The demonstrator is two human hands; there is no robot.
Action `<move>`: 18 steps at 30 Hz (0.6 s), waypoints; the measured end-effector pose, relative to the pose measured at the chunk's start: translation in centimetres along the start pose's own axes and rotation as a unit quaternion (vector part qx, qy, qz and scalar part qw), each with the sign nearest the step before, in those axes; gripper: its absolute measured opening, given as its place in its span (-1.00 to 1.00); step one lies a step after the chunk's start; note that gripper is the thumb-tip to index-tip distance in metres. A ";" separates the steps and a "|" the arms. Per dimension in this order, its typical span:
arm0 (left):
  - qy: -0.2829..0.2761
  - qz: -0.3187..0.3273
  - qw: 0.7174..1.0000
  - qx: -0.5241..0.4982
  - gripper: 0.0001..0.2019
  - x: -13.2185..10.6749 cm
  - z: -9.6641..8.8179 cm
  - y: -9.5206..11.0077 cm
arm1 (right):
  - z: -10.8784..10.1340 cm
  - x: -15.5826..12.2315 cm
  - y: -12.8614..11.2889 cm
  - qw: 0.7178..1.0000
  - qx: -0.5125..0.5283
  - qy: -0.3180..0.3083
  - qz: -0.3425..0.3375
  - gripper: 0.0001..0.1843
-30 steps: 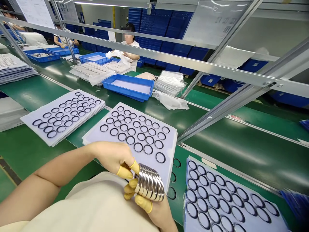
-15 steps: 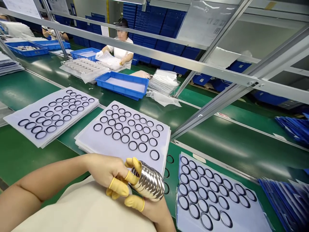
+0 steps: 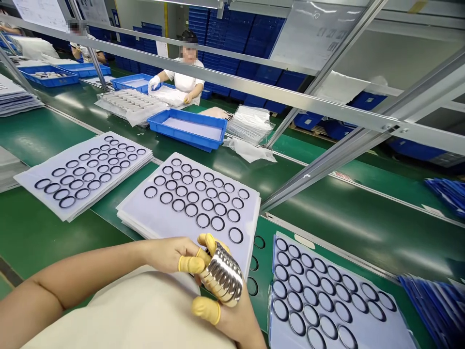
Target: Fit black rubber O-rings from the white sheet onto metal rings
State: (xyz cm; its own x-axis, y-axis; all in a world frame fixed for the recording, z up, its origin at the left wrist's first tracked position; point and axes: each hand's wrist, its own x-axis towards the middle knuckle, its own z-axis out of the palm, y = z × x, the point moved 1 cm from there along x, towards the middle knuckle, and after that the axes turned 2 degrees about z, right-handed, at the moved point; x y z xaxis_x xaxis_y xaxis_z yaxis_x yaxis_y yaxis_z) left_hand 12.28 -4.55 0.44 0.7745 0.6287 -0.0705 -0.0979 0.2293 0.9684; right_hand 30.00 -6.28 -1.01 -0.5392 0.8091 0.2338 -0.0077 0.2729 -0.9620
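Both my hands hold a stack of shiny metal rings (image 3: 221,275) just above my cream-covered torso. My left hand (image 3: 178,254) grips it from the left, and my right hand (image 3: 227,315) cradles it from below. Yellow finger cots cover several fingertips. Right beyond my hands lies a pale sheet stack (image 3: 189,194) set with rows of black rings. Several loose black rings (image 3: 253,264) sit on the green conveyor belt (image 3: 47,242) beside it. Further sheets of rings lie to the left (image 3: 83,174) and right (image 3: 323,295). The stack hides part of my right fingers.
Aluminium rails (image 3: 254,87) cross above the belt. Beyond them stand a blue tray (image 3: 187,128) and a bundle of clear plastic bags (image 3: 250,123). A co-worker (image 3: 185,72) in white handles a plastic sheet. Blue crates are stacked behind, and blue sheets (image 3: 432,305) lie at lower right.
My fingers have shifted on the metal rings, and the stack has turned slightly in my hands. The view has swung a little, and the co-worker's gloved hands have moved on the plastic sheet.
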 end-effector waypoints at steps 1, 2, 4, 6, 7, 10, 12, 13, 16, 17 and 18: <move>0.036 -0.009 0.999 -0.033 -0.43 0.2 0.2 -0.3 | 0.1 -0.1 0.1 1.000 -0.002 0.006 0.004 -0.11; 0.068 -0.020 0.996 -0.060 -0.48 0.3 0.4 -0.6 | 0.1 -0.1 0.1 1.000 -0.006 0.007 0.004 -0.11; 0.115 -0.042 0.988 -0.095 -0.59 0.6 0.8 -0.8 | 0.3 -0.2 0.2 1.000 -0.016 0.006 0.000 -0.10; 0.136 -0.053 0.983 -0.107 -0.69 0.8 1.2 -0.5 | 0.4 -0.2 0.3 0.999 -0.032 0.001 -0.003 -0.12; 0.139 -0.051 0.983 -0.108 -0.71 0.9 1.3 -0.4 | 0.5 -0.2 0.4 0.999 -0.039 -0.002 -0.002 -0.15; 0.151 -0.026 0.983 -0.099 -0.72 0.9 1.3 -0.2 | 0.6 -0.3 0.5 0.999 -0.036 0.002 0.014 -0.26; 0.149 -0.006 0.985 -0.092 -0.71 0.9 1.2 -0.4 | 0.6 -0.3 0.6 1.000 -0.010 0.012 0.026 -0.29; 0.146 0.009 0.986 -0.087 -0.70 0.9 1.1 -0.5 | 0.6 -0.4 0.7 0.999 0.007 0.020 0.031 -0.29; 0.154 0.063 0.985 -0.033 -0.68 0.7 0.9 -0.2 | 0.7 -0.5 1.3 0.994 0.091 0.032 0.044 -0.24; 0.161 0.074 0.984 -0.005 -0.68 0.6 0.9 0.0 | 0.8 -0.5 1.6 0.990 0.131 0.033 0.048 -0.22; 0.167 0.080 0.982 0.024 -0.69 0.6 0.8 0.2 | 0.9 -0.5 2.0 0.983 0.171 0.034 0.052 -0.22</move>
State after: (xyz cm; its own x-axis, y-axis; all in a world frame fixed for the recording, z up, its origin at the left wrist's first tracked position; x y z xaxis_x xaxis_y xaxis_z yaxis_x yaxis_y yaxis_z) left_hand 13.20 -4.71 0.82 0.5029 0.8641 0.0177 -0.1659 0.0765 0.9832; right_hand 29.50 -6.61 -3.16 -0.4955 0.8591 0.1284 -0.2445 0.0039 -0.9697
